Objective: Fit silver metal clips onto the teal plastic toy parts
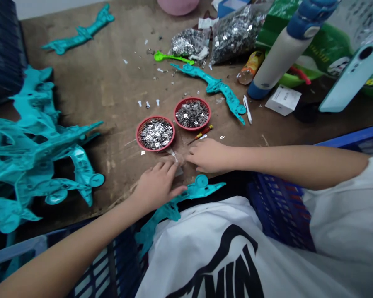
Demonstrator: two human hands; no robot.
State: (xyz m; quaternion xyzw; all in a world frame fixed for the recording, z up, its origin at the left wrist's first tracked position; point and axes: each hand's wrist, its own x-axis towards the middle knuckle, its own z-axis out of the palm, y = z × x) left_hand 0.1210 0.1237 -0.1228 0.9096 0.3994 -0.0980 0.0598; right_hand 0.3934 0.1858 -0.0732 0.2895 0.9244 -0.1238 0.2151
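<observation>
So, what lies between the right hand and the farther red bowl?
A small screwdriver with a red and yellow handle lies there, between the right hand and the farther red bowl, in the head view.

Blurred pale scrap [175,158] between left hand [157,186] and right hand [208,155], kind unclear

Bench log, watching remotely: left hand [157,186] curled above a teal plastic moulding [202,190], right hand [208,155] just below a red-handled screwdriver [200,134]. Small pale scrap [174,156] between the hands, too small to identify. Two red baskets [155,117] of silver metal pieces [155,134] just beyond.
</observation>
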